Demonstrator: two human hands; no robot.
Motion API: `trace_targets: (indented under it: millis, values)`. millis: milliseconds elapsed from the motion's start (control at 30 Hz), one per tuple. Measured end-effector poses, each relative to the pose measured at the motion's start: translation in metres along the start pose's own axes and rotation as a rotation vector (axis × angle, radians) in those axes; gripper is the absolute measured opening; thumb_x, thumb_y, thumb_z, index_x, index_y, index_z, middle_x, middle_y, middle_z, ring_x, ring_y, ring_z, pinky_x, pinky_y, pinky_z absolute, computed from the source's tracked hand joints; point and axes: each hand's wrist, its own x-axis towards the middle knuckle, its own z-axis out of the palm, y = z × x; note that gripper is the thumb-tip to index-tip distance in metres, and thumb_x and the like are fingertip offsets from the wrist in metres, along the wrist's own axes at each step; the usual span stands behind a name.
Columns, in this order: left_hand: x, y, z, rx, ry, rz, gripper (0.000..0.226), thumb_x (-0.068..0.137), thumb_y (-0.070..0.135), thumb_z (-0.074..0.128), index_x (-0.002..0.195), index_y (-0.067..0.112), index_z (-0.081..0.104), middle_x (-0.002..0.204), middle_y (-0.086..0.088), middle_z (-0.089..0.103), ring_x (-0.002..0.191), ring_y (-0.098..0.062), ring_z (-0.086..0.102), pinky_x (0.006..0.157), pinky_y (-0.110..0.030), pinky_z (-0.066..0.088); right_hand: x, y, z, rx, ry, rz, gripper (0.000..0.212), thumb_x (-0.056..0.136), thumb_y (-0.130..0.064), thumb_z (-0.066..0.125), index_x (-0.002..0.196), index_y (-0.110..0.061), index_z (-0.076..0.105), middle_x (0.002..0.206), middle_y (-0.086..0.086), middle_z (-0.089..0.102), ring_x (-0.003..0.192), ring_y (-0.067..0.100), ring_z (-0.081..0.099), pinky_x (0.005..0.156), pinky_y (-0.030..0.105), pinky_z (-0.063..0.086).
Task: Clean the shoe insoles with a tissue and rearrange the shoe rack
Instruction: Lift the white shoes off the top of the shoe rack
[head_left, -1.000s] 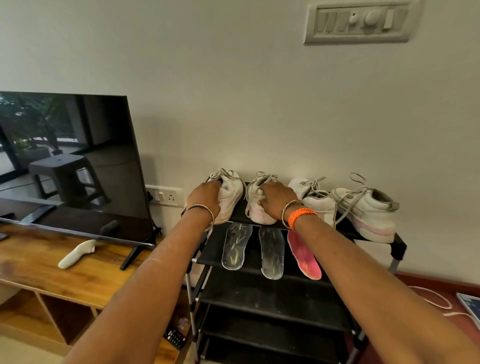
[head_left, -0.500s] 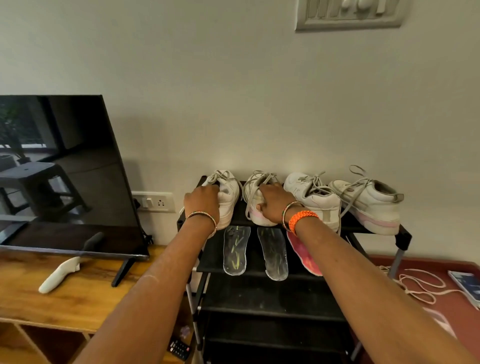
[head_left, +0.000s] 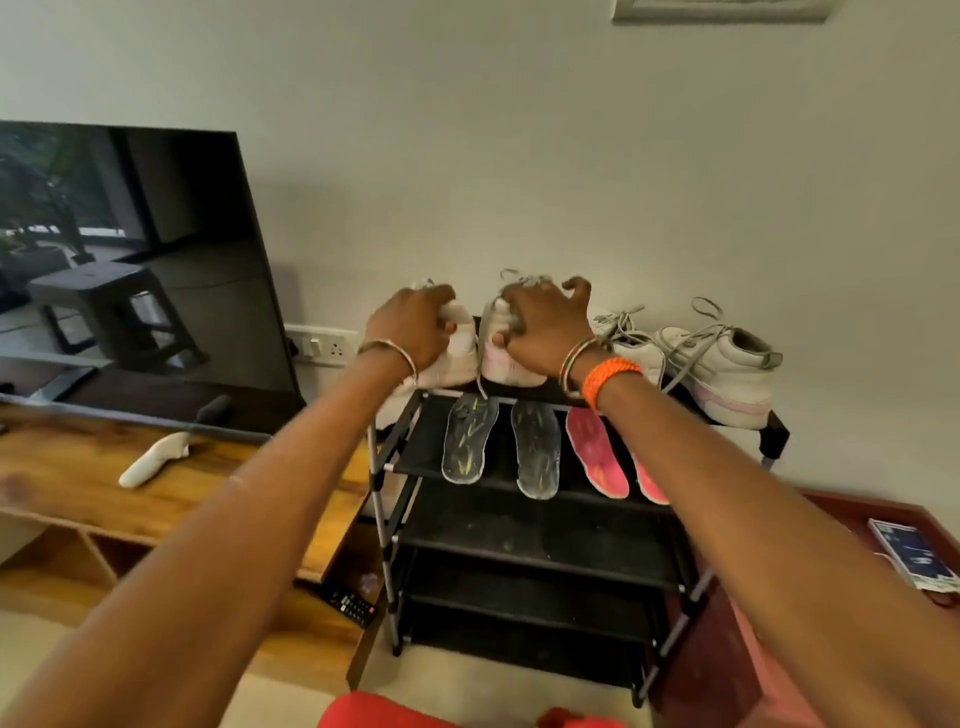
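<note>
A dark television (head_left: 130, 270) stands on a wooden bench (head_left: 67, 478) beside a white handheld device (head_left: 153, 460). A wall socket (head_left: 322, 345) sits behind; a black remote (head_left: 353, 608) lies lower down.

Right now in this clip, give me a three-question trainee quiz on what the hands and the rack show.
1. True or false: the left hand and right hand each grip a white shoe on the shoe rack.
2. How many insoles lie on the second shelf? A) two B) four C) six
3. Fill in: the two insoles nearest the right arm are ____ in colour.

Key: 1 true. 2 B: two grey insoles and two pink insoles. 3 pink.
</note>
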Motion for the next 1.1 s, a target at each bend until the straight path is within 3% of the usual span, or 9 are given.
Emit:
trace_targets:
  millis: [167, 300, 400, 500, 600, 800, 900, 1000, 1100]
  values:
    - [-0.054, 0.024, -0.088, 0.029, -0.247, 0.143, 0.035, 0.089, 0.025, 0.060, 0.123, 0.018, 0.057, 0.120, -0.006, 0.061, 0.110, -0.025, 0.053, 0.094, -0.038, 0.043, -0.055, -0.021, -0.077, 0.245, -0.145, -0.128, 0.041, 0.081, -0.034, 0.067, 0.118, -0.020, 0.054, 0.112, -0.002, 0.060, 0.110, 0.020, 0.052, 0.098, 0.036, 0.027]
    - [-0.104, 0.036, -0.120, -0.117, -0.440, 0.164, 0.026, 0.087, 0.021, 0.062, 0.112, 0.022, 0.061, 0.103, 0.008, 0.062, 0.095, -0.011, 0.057, 0.090, -0.028, 0.042, -0.109, -0.037, -0.107, 0.548, -0.309, -0.229, 0.021, 0.079, -0.032, 0.071, 0.094, -0.021, 0.060, 0.086, -0.007, 0.062, 0.082, 0.013, 0.060, 0.075, 0.031, 0.045]
    - [-0.129, 0.021, -0.106, -0.293, -0.577, 0.156, 0.013, 0.087, 0.017, 0.061, 0.098, 0.025, 0.064, 0.099, 0.008, 0.068, 0.092, -0.008, 0.063, 0.087, -0.026, 0.047, -0.131, -0.042, -0.089, 0.767, -0.416, -0.222, 0.021, 0.081, -0.031, 0.070, 0.088, -0.012, 0.065, 0.082, 0.001, 0.067, 0.076, 0.017, 0.065, 0.067, 0.030, 0.051]
    - [-0.146, -0.010, -0.045, -0.319, -0.685, 0.143, 0.011, 0.087, 0.018, 0.062, 0.097, 0.020, 0.066, 0.096, 0.002, 0.068, 0.091, -0.014, 0.063, 0.086, -0.033, 0.050, -0.149, -0.043, -0.028, 0.838, -0.557, -0.157, 0.033, 0.081, -0.033, 0.069, 0.090, -0.001, 0.066, 0.083, 0.014, 0.068, 0.075, 0.030, 0.065, 0.066, 0.041, 0.052]
    - [-0.164, -0.047, 0.048, -0.309, -0.790, 0.082, 0.014, 0.085, 0.021, 0.062, 0.098, 0.017, 0.067, 0.097, -0.005, 0.068, 0.092, -0.021, 0.063, 0.083, -0.034, 0.051, -0.165, -0.045, 0.061, 0.738, -0.727, -0.050, 0.031, 0.082, -0.030, 0.070, 0.083, 0.000, 0.063, 0.071, 0.007, 0.060, 0.062, 0.017, 0.052, 0.058, 0.033, 0.042]
    - [-0.207, -0.111, 0.260, -0.059, -0.997, 0.017, 0.041, 0.086, 0.027, 0.061, 0.125, 0.015, 0.056, 0.129, -0.008, 0.055, 0.118, -0.028, 0.051, 0.092, -0.030, 0.039, -0.198, -0.047, 0.276, 0.434, -1.066, -0.006, 0.011, 0.080, -0.025, 0.068, 0.089, -0.018, 0.065, 0.081, 0.000, 0.060, 0.087, 0.024, 0.055, 0.062, 0.025, 0.038]
    - [-0.224, -0.136, 0.337, -0.017, -1.106, 0.009, 0.032, 0.084, 0.018, 0.058, 0.116, 0.013, 0.060, 0.122, -0.010, 0.060, 0.116, -0.030, 0.053, 0.089, -0.031, 0.040, -0.219, -0.052, 0.365, 0.375, -1.056, 0.055, 0.029, 0.080, -0.019, 0.063, 0.109, -0.017, 0.065, 0.121, 0.007, 0.060, 0.114, 0.028, 0.053, 0.086, 0.031, 0.043]
    - [-0.233, -0.155, 0.384, 0.011, -1.122, 0.007, 0.026, 0.085, 0.014, 0.051, 0.109, 0.015, 0.062, 0.121, -0.009, 0.060, 0.115, -0.029, 0.053, 0.088, -0.032, 0.042, -0.236, -0.060, 0.417, 0.385, -1.002, 0.102, 0.031, 0.081, -0.017, 0.058, 0.111, -0.018, 0.064, 0.125, 0.009, 0.058, 0.119, 0.030, 0.050, 0.093, 0.032, 0.041]
    - [-0.246, -0.174, 0.418, 0.073, -1.122, -0.012, 0.028, 0.090, 0.018, 0.048, 0.114, 0.019, 0.061, 0.124, -0.008, 0.058, 0.117, -0.027, 0.052, 0.088, -0.032, 0.043, -0.253, -0.067, 0.457, 0.362, -0.973, 0.142, 0.031, 0.084, -0.016, 0.057, 0.115, -0.018, 0.062, 0.125, 0.009, 0.058, 0.117, 0.031, 0.051, 0.091, 0.033, 0.042]
